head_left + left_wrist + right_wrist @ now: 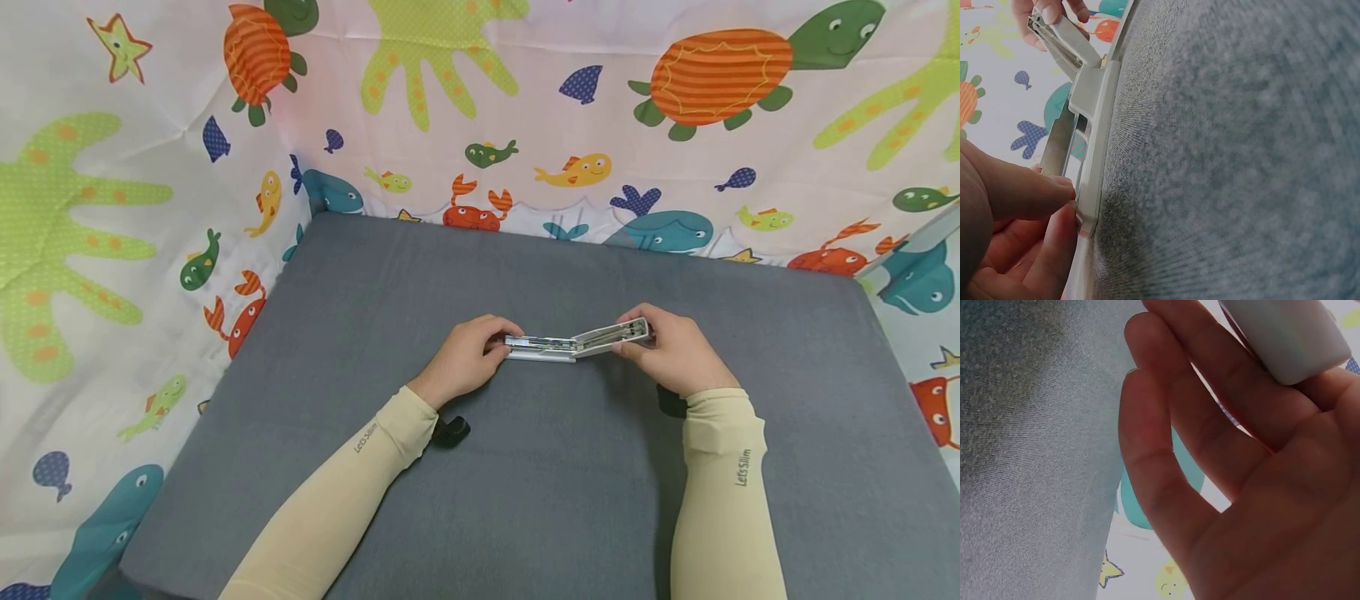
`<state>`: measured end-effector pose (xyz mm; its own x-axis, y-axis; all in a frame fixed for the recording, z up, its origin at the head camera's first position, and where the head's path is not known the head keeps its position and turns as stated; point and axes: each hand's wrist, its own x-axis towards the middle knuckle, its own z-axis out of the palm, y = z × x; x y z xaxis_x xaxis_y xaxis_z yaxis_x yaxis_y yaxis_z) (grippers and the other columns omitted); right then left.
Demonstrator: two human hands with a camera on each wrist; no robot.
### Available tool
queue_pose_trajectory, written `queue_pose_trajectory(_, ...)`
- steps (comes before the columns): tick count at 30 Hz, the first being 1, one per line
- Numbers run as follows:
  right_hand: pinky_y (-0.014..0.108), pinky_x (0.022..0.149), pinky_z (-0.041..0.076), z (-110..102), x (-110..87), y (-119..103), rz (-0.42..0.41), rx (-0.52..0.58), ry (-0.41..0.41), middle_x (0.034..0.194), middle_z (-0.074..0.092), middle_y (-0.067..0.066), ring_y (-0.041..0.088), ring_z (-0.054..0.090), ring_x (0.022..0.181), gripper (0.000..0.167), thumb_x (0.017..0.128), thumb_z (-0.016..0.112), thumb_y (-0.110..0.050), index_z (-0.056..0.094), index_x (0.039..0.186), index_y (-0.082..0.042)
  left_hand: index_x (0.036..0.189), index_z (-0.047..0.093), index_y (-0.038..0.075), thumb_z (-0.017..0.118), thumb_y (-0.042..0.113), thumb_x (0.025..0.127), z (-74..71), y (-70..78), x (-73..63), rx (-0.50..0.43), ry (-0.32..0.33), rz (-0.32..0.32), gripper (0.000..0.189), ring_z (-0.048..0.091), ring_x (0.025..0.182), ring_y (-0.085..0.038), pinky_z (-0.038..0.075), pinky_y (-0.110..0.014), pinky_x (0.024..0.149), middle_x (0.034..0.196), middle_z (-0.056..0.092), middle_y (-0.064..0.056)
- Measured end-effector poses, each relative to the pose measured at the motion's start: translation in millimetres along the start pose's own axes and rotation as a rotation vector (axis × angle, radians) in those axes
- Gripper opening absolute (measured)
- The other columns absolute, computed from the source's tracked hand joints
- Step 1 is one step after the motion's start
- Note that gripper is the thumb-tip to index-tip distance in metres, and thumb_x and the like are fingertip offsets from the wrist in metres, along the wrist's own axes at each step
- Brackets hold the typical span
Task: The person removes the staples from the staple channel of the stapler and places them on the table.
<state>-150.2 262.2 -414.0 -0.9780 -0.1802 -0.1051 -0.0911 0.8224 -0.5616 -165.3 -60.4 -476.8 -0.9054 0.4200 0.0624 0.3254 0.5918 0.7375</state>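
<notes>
From my end, the stapler [542, 347] is opened out at mid-table, its cover [611, 335] angled up to the right; I can't tell whether its channel holds staples. The left hand [468, 354] pinches its left end between thumb and fingers; the right hand [671, 346] grips the cover. Sea-creature cloth [420, 158] hangs beyond the grey table's [450, 275] far edge.

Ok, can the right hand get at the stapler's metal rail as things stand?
Probably not yet: the right hand holds the lid. If its grip loosened, the way looks free: nothing covers the middle of the rail; the left hand is at its outer end.
</notes>
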Motion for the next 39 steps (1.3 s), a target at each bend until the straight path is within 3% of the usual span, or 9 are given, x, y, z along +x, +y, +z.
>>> queue_pose_trajectory(11, 0.036, 0.067, 0.045, -0.7, 0.3, 2.9, 0.052, -0.005, -0.044, 0.102, 0.073, 0.011, 0.027, 0.057, 0.081, 0.027, 0.1, 0.074, -0.026, 0.07, 0.122, -0.012, 0.129, 0.075, 0.018, 0.066, 0.01, 0.107, 0.1, 0.2, -0.3, 0.007, 0.005, -0.002, 0.025, 0.063, 0.098, -0.015, 0.056, -0.033, 0.091, 0.12, 0.072, -0.001)
queue_pose_trajectory(25, 0.037, 0.067, 0.044, 1.5, 2.6, 8.4, 0.049, -0.019, -0.046, 0.102, 0.073, 0.01, 0.026, 0.057, 0.079, 0.028, 0.102, 0.073, -0.027, 0.069, 0.126, -0.013, 0.127, 0.076, 0.018, 0.067, 0.01, 0.106, 0.4, 2.9, -0.5, 0.009, 0.012, -0.006, 0.024, 0.063, 0.096, -0.015, 0.055, -0.032, 0.088, 0.117, 0.072, -0.001)
queue_pose_trajectory(39, 0.036, 0.069, 0.042, 3.3, 3.7, 9.7, 0.082, -0.047, -0.083, 0.11, 0.071, 0.013, 0.027, 0.059, 0.087, 0.036, 0.104, 0.071, -0.031, 0.066, 0.134, -0.012, 0.127, 0.076, 0.016, 0.066, 0.008, 0.107, 0.7, 4.7, -1.2, 0.0, 0.007, -0.001, 0.024, 0.061, 0.094, -0.016, 0.052, -0.031, 0.084, 0.116, 0.072, -0.002)
